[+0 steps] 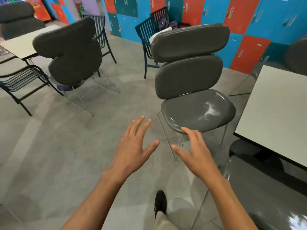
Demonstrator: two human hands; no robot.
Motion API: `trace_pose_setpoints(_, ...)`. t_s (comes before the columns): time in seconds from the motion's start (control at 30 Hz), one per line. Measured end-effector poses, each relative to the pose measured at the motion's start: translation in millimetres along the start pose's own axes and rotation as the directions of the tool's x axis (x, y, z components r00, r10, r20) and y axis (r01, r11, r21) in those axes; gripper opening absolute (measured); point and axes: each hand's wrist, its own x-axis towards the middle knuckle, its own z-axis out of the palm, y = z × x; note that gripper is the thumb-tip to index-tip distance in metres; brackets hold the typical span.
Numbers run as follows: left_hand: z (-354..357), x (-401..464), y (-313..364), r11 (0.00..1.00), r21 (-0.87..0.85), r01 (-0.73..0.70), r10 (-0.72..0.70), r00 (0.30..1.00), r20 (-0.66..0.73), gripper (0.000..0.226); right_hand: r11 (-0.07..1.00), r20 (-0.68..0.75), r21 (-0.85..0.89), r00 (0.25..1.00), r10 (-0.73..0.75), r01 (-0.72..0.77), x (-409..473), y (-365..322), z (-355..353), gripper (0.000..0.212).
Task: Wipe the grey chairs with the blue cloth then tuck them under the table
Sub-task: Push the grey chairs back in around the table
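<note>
Grey chair [196, 90] upright, backrest toward the lockers [249, 22], left of tabletop [279, 112]. Left hand [134, 146] and right hand [196, 150] extended toward seat, fingers spread; each grip released, holding nothing.

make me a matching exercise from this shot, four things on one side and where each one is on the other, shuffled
Things:
1. grey chair
2. white table
3. black shoe
4. lockers

Places:
A. back wall
B. right edge
C. just ahead of the right hand
D. floor, bottom centre

Pairs: 1-C, 2-B, 3-D, 4-A
</note>
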Motion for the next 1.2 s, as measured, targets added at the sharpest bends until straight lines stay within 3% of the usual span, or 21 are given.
trace_pose_setpoints(0.37,-14,159,-44,0.999,-0.016,0.035,-0.035,0.999,0.002,0.074,0.993,0.004,0.101,0.998,0.065,-0.065,169,-6,-1,0.069)
trace_pose_setpoints(0.7,-1,277,-90,0.996,-0.086,0.031,-0.025,0.997,0.074,0.074,0.987,-0.048,0.087,0.989,0.140,-0.136,276,-3,16,0.067)
trace_pose_setpoints(1.2,-47,547,-226,0.993,-0.093,-0.066,0.081,0.983,0.162,0.075,0.965,-0.199,0.200,0.957,0.209,-0.169,544,-91,84,0.069)
